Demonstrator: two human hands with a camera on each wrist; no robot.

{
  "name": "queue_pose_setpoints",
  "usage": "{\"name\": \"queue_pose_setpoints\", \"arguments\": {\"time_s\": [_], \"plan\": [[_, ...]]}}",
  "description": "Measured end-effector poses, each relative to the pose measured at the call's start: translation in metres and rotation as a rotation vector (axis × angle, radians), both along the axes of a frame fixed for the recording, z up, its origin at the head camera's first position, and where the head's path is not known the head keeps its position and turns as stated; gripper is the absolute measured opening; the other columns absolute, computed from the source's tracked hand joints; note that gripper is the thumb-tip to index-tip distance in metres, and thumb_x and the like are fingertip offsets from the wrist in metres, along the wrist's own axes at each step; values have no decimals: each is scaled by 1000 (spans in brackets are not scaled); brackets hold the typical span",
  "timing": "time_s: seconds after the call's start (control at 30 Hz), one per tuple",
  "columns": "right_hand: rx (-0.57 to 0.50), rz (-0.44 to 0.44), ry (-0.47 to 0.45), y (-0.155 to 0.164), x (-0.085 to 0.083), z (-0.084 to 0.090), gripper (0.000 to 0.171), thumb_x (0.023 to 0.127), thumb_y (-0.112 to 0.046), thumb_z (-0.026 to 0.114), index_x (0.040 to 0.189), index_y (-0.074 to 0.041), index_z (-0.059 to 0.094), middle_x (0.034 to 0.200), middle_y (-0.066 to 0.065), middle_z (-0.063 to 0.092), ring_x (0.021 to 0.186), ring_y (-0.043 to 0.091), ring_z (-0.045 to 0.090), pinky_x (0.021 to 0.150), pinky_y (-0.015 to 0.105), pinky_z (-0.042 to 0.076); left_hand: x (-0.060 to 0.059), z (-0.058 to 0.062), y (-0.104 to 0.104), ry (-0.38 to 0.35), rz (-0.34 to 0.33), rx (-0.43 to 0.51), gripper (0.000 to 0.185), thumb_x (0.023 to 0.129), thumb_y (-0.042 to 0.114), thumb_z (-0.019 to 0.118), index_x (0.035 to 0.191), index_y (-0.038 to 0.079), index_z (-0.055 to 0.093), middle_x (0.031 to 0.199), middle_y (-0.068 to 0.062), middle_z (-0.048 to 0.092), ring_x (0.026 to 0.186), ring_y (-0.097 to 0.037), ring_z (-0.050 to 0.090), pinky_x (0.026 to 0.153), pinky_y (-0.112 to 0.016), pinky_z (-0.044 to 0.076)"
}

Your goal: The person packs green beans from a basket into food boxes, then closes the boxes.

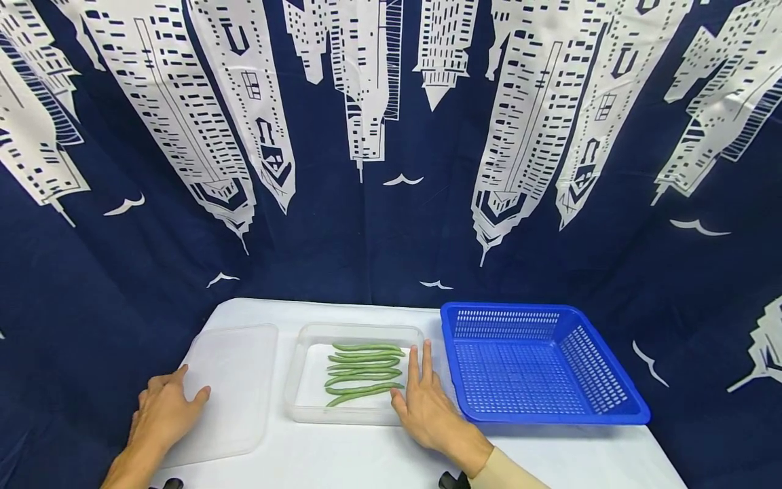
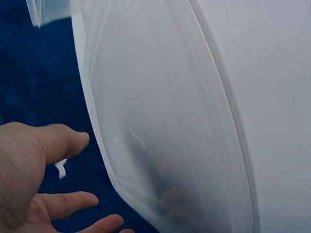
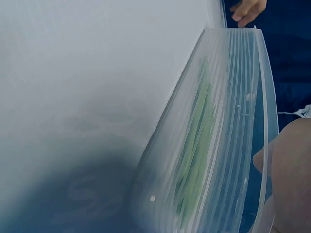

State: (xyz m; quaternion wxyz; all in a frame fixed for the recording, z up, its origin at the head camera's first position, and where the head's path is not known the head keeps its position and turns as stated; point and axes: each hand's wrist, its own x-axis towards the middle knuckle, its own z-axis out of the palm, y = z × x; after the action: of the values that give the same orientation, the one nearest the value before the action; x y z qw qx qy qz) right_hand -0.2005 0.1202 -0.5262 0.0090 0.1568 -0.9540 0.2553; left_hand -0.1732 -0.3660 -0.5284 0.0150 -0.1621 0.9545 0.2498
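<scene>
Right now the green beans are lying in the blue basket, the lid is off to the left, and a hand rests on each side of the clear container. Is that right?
Not quite. The green beans lie in the clear container, as the head view shows; the blue basket holds nothing visible. The rest stands: the lid lies to the left, under the left hand, and the right hand rests at the container's right side.
</scene>
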Motion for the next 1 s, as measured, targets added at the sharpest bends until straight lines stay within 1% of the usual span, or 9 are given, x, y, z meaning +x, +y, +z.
{"name": "queue_pose_setpoints", "arguments": {"time_s": [0.13,0.2,0.27,0.37,0.47,0.57,0.63,0.83,1.0], "plan": [[-18,0,4,0,0,-2,90,118,-31,63,182,11,15,191,40,-1,151,68,56,117,73,58,-1,-6,-21,-3,42,1,88,108,34,71,166,-22,36,153,-62,34,139,-86,41,105,-94,46],[-20,-2,4,0,-1,-2,90,118,-31,63,182,11,15,191,39,-1,149,68,57,115,73,59,-2,-9,-28,-3,52,-5,81,107,31,72,162,-21,43,147,-62,40,135,-86,49,101,-91,51],[-23,-7,5,0,-1,-2,90,118,-31,63,182,11,15,192,39,-1,147,68,59,114,73,60,-2,-9,-31,-9,62,-10,72,107,27,72,156,-20,51,141,-58,49,130,-82,56,97,-86,55],[-29,-17,18,-1,-1,-4,90,117,-30,64,182,10,16,192,38,1,146,68,60,112,73,61,-1,-9,-31,22,71,-22,55,105,19,70,146,-18,61,131,-49,63,124,-75,64,93,-82,57],[-43,-25,36,-2,-1,-6,91,116,-29,65,182,11,16,191,38,3,143,68,62,111,72,61,0,-10,-33,50,88,-16,44,105,12,64,140,-15,66,131,-44,70,122,-74,66,91,-79,57],[-48,-29,49,-3,0,-9,93,115,-29,66,181,12,15,191,38,5,141,68,64,110,72,62,-1,-13,-37,64,96,-10,39,106,8,58,137,-12,69,137,-45,70,125,-76,64,91,-78,57],[-51,-29,52,-3,0,-10,93,115,-28,66,181,12,15,191,38,5,141,68,64,110,71,62,-2,-15,-39,75,89,-9,37,107,6,55,135,-13,69,134,-43,72,124,-75,65,91,-76,57],[-45,-28,62,-2,1,-10,91,115,-28,65,181,12,16,191,38,5,141,68,64,111,72,61,-8,-18,-38,190,36,12,35,107,5,54,130,-16,70,111,-34,78,106,-61,74,79,-65,58],[-34,-23,94,-1,1,-11,89,115,-28,64,180,13,18,190,40,8,136,66,67,106,71,63,-13,-10,-29,327,5,32,31,111,3,55,130,-17,69,108,-34,77,100,-51,75,77,-50,53]]}}
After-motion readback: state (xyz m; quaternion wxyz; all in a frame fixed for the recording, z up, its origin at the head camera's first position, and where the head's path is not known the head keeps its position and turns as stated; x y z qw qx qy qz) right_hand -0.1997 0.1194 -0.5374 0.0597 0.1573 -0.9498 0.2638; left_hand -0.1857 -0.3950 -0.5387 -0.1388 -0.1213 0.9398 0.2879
